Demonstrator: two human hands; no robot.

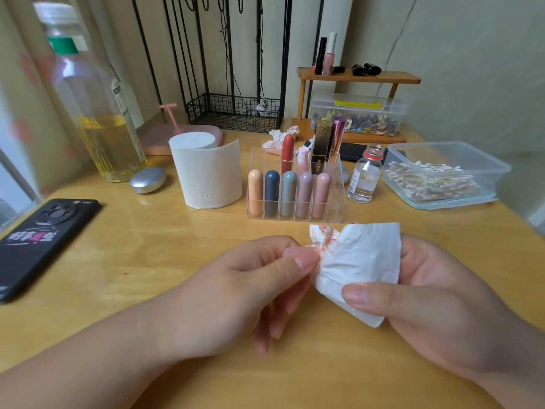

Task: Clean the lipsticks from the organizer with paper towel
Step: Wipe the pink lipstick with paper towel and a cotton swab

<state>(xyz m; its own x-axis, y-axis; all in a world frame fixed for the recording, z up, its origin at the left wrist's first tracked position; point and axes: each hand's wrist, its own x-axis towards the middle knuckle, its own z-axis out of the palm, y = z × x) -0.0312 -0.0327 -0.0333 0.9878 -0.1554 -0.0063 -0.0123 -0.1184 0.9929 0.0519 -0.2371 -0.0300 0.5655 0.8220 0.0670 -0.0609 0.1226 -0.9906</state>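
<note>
Wooden table (147,246): it is carrying all items noted below.

Left hand (250,290): it is pinching the left edge of a paper towel piece (359,261) between thumb and forefinger; the remaining fingers are curling loosely beneath.

Right hand (436,305): it is gripping the same piece from the right, the thumb pressing across its lower front and the fingers sitting behind it.

Plastic bottle (100,113): it is standing far ahead and left of the left hand, holding yellow liquid in its lower part.

Black phone (44,240): it is lying face down, well to the left of the left hand.

Clear tub (424,146): it is sitting ahead and right of the right hand, holding cotton swabs.

Tissue roll (206,172): it is standing upright ahead of the left hand.

Clear organizer (339,202): it is standing just ahead of both hands, near the towel's upper edge.

Paper towel piece: it is hanging between the hands above the table, showing red-orange smears at its upper left corner.

Small glass bottle (365,178): uncapped, it is standing just right of the organizer.

Lipsticks (289,193): five capsule-shaped ones are standing upright in the organizer's front row, with taller ones standing in the rows behind.
</note>
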